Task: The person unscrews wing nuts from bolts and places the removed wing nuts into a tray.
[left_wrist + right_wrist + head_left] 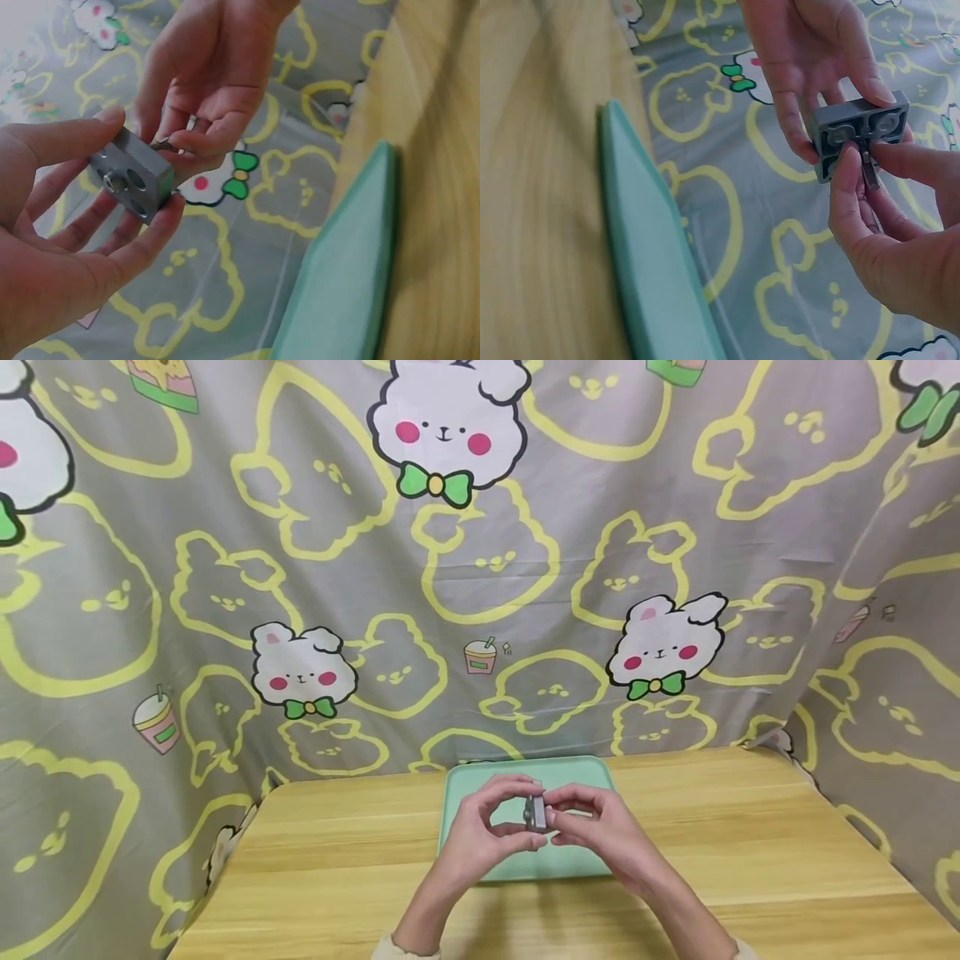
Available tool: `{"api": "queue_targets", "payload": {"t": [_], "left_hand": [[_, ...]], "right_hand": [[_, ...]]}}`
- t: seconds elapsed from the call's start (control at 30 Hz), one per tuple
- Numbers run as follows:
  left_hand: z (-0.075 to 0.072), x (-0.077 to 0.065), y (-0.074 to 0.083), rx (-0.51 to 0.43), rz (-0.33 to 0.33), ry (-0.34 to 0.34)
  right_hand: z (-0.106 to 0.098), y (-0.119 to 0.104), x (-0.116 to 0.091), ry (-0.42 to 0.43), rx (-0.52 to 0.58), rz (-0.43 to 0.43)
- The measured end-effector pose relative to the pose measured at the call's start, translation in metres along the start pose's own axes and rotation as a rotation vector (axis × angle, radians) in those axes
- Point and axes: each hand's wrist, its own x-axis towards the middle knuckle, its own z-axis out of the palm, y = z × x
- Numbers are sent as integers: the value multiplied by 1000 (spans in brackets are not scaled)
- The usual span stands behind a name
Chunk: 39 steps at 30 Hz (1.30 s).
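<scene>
A grey block point(133, 178) with several round holes is held between both hands, above the tray. My left hand point(477, 827) grips it by its edges, thumb on one side and fingers on the other. In the left wrist view a round metal fastener sits in the middle of the block's face. On the opposite face, with round recesses, a thin metal bolt point(870, 174) with a thread-like end sticks out. My right hand point(600, 825) pinches the bolt close to the block, its fingertips partly hiding it.
A mint green tray point(457, 777) lies on the wooden table point(337, 852) under the hands. Behind and at both sides hangs a grey curtain point(450, 693) printed with cartoon animals, meeting the table's edges.
</scene>
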Motion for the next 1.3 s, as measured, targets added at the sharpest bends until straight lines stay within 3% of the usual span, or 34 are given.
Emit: {"api": "queue_targets", "payload": {"t": [0.4, 0.9, 1.1, 1.3], "left_hand": [[-3, 4, 6, -62, -17, -15], [-2, 9, 1, -127, -9, -25], [-3, 6, -6, -144, 4, -9], [-5, 7, -12, -179, 1, -4]], "right_hand": [[6, -1, -1, 46, -229, -275], [6, 6, 0, 58, -383, -630], [6, 11, 2, 44, -435, -699], [5, 15, 5, 70, -488, -716]]}}
